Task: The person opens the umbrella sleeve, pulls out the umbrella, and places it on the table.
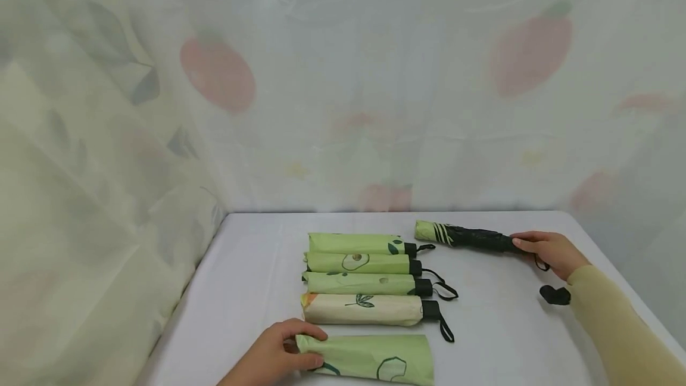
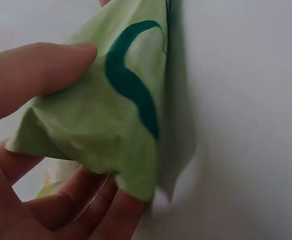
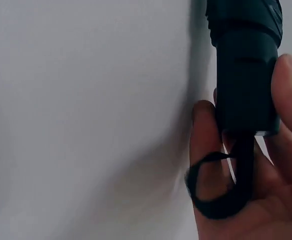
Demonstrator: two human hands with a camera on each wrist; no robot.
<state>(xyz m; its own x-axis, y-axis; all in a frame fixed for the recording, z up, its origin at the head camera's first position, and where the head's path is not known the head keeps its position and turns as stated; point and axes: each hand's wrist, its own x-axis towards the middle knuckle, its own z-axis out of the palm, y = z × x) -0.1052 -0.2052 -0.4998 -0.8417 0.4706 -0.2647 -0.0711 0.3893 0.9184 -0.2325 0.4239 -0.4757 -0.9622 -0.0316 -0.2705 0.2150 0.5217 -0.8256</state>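
Green sleeve (image 1: pixel 370 356) and dark umbrella (image 1: pixel 477 239) lie in left (image 1: pixel 276 351) and right hands (image 1: pixel 556 253)

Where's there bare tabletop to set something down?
Free: left of the four folded umbrellas, to the left edge of the table; also right of them, below the dark umbrella in the right hand. Crowded: the middle, those four side by side, the left hand holding a green cover just nearer.

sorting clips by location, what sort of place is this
Probably a makeshift tabletop work booth, though the wider room is hidden: a white table, patterned sheets hung behind and beside it, and a row of folded umbrellas.
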